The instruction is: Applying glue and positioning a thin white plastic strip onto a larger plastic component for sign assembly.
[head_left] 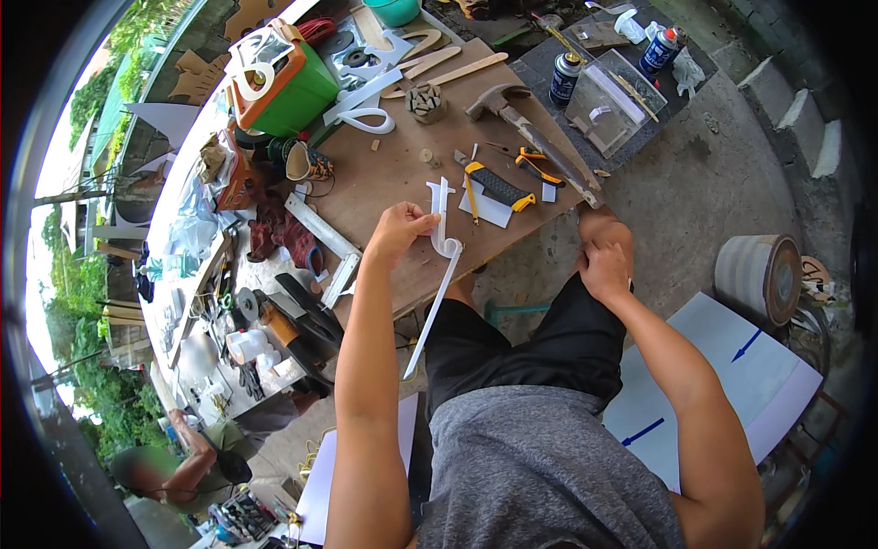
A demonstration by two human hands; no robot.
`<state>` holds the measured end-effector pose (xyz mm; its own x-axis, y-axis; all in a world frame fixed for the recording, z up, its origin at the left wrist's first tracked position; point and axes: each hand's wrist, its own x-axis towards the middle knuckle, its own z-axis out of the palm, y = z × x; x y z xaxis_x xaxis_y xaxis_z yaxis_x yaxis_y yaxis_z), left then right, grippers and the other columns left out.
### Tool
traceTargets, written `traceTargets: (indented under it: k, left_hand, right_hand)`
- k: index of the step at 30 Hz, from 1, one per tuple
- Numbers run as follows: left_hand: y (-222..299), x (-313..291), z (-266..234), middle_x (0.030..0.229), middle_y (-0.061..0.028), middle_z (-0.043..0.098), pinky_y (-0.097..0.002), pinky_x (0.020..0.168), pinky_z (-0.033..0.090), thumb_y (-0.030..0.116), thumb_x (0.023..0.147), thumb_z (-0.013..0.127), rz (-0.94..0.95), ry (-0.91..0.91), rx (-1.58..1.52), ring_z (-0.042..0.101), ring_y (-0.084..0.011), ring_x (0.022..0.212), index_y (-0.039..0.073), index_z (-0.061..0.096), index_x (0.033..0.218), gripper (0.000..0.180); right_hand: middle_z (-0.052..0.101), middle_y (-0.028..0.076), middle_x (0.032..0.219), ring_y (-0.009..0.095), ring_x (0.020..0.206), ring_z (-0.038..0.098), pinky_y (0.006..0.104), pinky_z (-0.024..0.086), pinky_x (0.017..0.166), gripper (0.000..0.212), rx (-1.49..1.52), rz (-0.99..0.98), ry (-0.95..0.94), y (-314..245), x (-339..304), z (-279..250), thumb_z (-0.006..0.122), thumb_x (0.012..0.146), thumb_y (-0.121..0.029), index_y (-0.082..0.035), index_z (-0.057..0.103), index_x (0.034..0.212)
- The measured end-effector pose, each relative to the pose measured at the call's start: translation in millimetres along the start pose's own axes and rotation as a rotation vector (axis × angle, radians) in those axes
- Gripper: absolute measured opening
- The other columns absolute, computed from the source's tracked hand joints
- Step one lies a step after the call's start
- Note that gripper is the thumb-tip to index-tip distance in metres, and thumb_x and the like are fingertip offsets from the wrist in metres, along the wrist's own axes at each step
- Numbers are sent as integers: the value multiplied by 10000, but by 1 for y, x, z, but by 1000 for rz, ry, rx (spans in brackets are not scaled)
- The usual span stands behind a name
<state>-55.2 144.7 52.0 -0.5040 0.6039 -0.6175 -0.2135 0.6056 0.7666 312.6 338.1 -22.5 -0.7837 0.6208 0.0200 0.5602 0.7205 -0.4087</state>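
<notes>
Near the table's front edge, my left hand [407,235] pinches a white strip [439,224] between thumb and fingers. Its upper part has a small crosspiece, its middle bends into a curl, and a long straight tail hangs over my lap. My right hand [606,272] rests on my right knee with loosely curled fingers and holds nothing. Just right of the strip, a pencil [472,199] and a black-and-yellow utility knife [497,186] lie by a white offcut [489,210]. Beyond them are yellow-and-black-handled pliers [538,168] and a claw hammer [540,142].
A green-and-orange bin [288,101] stands at the table's [366,183] far left, near wooden sticks and white cut pieces. Spray cans [565,78] sit on a dark stand at far right. A tape roll [759,279] lies right of me. Another person [197,462] works at lower left.
</notes>
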Motion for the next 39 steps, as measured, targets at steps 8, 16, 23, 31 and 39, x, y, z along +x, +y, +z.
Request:
traceTargets:
  k: [8,16,23,31,39]
  left_hand:
    - [-4,0,-10,872,-50,712,-270,647,469,250,890,858,26,37,162,666,-134,773,26,686,967,293]
    - [-12,7,7,862,-80,710,-304,683,556,183,852,893,111,44,10,713,-174,773,-13,669,969,320]
    - [-9,4,8,849,-79,692,-288,688,564,166,854,894,115,43,-37,710,-176,770,-12,630,947,331]
    - [-10,7,5,829,-88,702,-306,640,548,180,816,918,126,52,-49,703,-176,733,-7,647,909,342]
    - [-5,4,10,869,-83,680,-297,694,561,170,848,897,99,16,-19,713,-190,789,-14,638,940,331]
  right_hand:
    - [717,223,866,416,868,676,524,483,837,173,-54,-8,-3,-1,6,6,687,838,-175,-15,737,881]
    - [722,268,973,484,954,653,557,488,939,219,-76,41,-52,-3,2,-5,655,918,-161,18,749,1004]
    - [710,238,938,474,906,637,554,485,870,148,-63,11,18,0,-2,-1,651,903,-116,-5,736,952]
    - [702,255,887,477,893,642,558,475,872,150,-58,-11,8,1,1,3,649,906,-129,-4,720,949]
    - [713,253,916,461,914,654,543,484,897,173,-98,53,-62,-2,-2,-7,642,912,-133,-2,734,980]
